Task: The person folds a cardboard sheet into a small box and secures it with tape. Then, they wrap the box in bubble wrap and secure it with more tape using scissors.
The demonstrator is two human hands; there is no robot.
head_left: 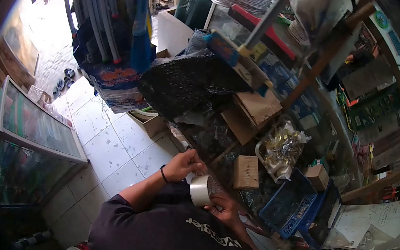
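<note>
A wide roll of clear packing tape [199,192] is held in front of my dark shirt. My right hand [223,209] is closed around its lower right side, with the thumb and fingers at the rim. Just above the roll, my left hand [184,167], with a black band at the wrist, has its fingers pinched together. A faint clear strip shows between those fingers and the roll and looks like the tape's end. The fingertips are small and partly blurred.
A small brown carton [246,172], a blue plastic basket [288,203] and a tray of bagged brass-coloured parts [282,150] lie to the right. Black bubble wrap [189,85] covers goods ahead. A glass cabinet [39,143] stands left on the tiled floor [106,147].
</note>
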